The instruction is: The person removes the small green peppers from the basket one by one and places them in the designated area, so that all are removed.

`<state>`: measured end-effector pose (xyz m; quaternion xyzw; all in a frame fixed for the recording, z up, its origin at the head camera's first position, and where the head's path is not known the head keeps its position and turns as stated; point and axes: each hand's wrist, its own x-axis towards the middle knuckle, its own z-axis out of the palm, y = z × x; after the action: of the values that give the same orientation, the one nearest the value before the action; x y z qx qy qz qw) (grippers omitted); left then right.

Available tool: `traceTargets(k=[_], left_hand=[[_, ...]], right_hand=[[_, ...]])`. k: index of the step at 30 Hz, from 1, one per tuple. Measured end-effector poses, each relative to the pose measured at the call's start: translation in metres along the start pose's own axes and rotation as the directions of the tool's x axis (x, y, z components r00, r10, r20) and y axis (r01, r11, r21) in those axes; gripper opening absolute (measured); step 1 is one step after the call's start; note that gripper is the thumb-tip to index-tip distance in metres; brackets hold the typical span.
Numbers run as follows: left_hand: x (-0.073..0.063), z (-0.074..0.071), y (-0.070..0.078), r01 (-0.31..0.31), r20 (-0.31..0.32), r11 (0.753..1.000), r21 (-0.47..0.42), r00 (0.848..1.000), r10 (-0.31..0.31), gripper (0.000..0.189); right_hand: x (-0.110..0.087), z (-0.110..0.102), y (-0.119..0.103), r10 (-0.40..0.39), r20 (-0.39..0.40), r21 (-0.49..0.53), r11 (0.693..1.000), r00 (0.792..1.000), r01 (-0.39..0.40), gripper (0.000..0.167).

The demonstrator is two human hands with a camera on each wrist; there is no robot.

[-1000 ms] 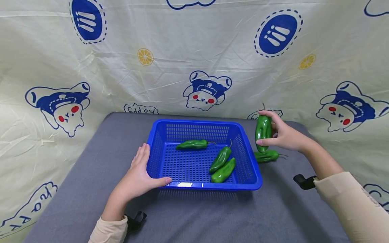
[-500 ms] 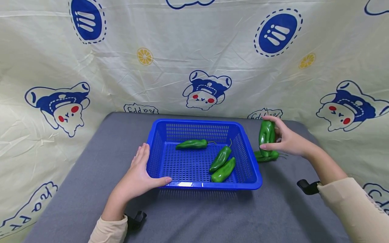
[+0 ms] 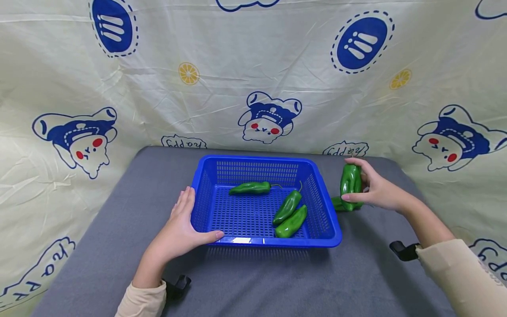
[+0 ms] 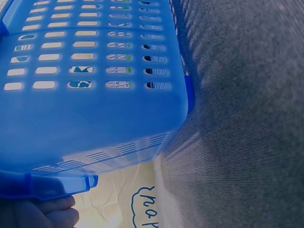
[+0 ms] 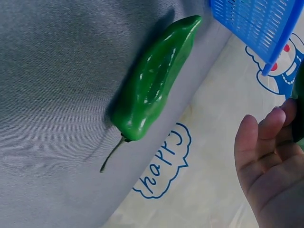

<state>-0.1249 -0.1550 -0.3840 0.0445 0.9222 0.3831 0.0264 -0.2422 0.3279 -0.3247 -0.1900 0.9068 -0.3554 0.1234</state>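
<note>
My right hand (image 3: 378,187) pinches a long green pepper (image 3: 350,185) upright, stem up, to the right of the blue basket (image 3: 273,242). Behind it, partly hidden in the head view, another green pepper (image 5: 152,80) lies on the grey cloth. Only a sliver of the held pepper (image 5: 298,111) shows at the right wrist view's edge, beside the fingers (image 5: 270,126). My left hand (image 3: 180,229) rests at the basket's near left corner, its fingers straight along the left side and its thumb on the front rim. Inside the basket lie three green peppers: one (image 3: 251,188) at the back, two (image 3: 287,208) at the right.
A grey cloth-covered surface (image 3: 257,286) lies under the basket. A pale printed curtain (image 3: 222,114) hangs behind and at both sides. Dark wrist mounts (image 3: 403,251) stick out by the sleeves. The basket's perforated wall (image 4: 85,109) fills much of the left wrist view.
My right hand has moved down and slightly right with the upright pepper, which now covers more of the pepper lying on the cloth. The left hand and basket have stayed still.
</note>
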Motion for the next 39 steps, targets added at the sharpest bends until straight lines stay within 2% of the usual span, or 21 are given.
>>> traceTargets(k=[39], left_hand=[[0.002, 0.002, -0.002, -0.002, -0.003, 1.0, 0.005, 1.0, 0.003, 0.137]], right_hand=[[-0.02, 0.021, 0.042, 0.073, 0.017, 0.038, 0.997, 0.997, -0.074, 0.096]])
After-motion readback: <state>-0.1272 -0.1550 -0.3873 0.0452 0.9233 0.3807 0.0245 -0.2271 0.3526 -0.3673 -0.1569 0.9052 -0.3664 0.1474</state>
